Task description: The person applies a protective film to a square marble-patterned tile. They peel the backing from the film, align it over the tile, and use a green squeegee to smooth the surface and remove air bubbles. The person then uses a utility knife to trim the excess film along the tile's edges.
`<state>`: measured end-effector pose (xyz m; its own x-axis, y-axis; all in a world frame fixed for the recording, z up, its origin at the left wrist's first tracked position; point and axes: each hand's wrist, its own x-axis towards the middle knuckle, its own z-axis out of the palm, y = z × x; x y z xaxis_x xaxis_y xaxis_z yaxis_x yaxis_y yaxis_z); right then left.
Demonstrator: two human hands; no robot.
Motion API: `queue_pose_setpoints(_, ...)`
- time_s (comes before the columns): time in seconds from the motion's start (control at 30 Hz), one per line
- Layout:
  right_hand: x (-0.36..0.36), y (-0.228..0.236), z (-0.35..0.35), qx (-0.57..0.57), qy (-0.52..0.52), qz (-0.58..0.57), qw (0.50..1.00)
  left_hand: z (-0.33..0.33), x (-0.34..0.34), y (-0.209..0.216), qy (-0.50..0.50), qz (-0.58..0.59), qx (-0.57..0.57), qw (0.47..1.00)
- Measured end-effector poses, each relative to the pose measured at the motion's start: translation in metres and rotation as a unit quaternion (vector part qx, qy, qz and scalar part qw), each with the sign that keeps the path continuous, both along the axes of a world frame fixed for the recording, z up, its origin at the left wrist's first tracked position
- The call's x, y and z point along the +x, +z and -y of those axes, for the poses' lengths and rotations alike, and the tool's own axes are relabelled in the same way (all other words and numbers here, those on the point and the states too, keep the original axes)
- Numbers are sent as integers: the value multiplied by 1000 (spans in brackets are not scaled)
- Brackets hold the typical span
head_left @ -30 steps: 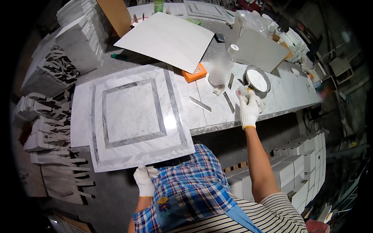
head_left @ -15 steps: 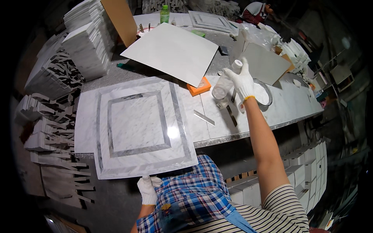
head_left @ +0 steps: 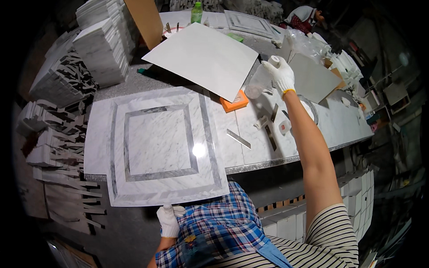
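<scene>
My right hand [head_left: 280, 76], in a white knit glove, is closed round the upper part of a clear plastic bottle [head_left: 255, 86] with a pale top. The bottle is tilted over the table beside an orange box [head_left: 234, 102]. A marble panel [head_left: 156, 143] with grey inlaid frames lies at the left, its near edge jutting past the table. Just below that edge is my gloved left hand [head_left: 169, 220], fingers curled; what they hold, if anything, is hidden. Short metal strips [head_left: 271, 137] and a small white container [head_left: 284, 127] lie nearer than the bottle.
A large pale board [head_left: 201, 60] leans at an angle behind the panel. Stacked marble slabs [head_left: 100, 51] rise at the left. A round tub [head_left: 309, 107] is partly behind my right forearm. A green bottle [head_left: 196, 12] and another person [head_left: 300, 18] are farther back.
My right hand has carried the clear bottle farther away across the table, uncovering the metal strips and small white container. My left hand has stayed by the panel's near edge.
</scene>
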<state>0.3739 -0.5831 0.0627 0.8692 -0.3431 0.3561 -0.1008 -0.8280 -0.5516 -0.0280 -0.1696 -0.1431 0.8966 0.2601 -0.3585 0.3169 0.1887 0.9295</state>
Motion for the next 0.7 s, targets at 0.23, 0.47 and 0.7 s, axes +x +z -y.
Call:
queue_pose_setpoints(0.23, 5, -2, 19, 14, 159, 155, 975, -2, -3, 1, -18, 12, 8, 1000)
queue_pose_setpoints(0.47, 36, -81, 93, -50, -6, -32, 998, 2, 3, 4, 19, -37, -2, 999)
queue_pose_setpoints(0.7, 33, -119, 71, -261, 31, -244, 933, 6, 3, 27, -16, -48, 54, 997)
